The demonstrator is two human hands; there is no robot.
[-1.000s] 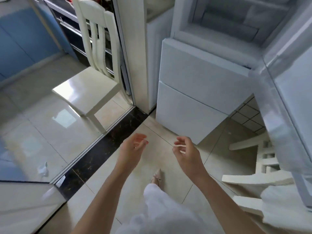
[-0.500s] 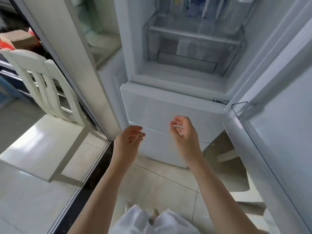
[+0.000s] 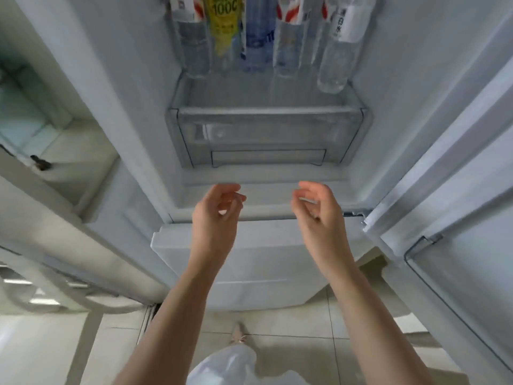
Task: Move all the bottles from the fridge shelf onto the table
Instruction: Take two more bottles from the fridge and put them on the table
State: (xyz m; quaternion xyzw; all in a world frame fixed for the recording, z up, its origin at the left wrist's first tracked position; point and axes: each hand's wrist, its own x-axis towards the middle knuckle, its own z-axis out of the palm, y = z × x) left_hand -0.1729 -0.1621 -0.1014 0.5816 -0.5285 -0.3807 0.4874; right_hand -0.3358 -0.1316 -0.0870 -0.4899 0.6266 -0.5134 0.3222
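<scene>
Several bottles stand in a row at the back of the glass fridge shelf: a clear one with a red-white label, a yellow-labelled one, a blue one, another red-white one, and a clear bottle with a white label at the right. My left hand and my right hand hover side by side below the shelf, in front of the fridge's lower sill. Both hold nothing, fingers loosely curled and apart. The bottle tops are cut off by the frame.
A clear drawer sits under the shelf. The open fridge door stands at the right. White freezer drawers are below my hands. A white wall post is at the left; tiled floor lies underfoot.
The view has tilted up from the floor and chair to the fridge interior, bringing the bottles into sight. Both hands have risen toward the shelf, still holding nothing.
</scene>
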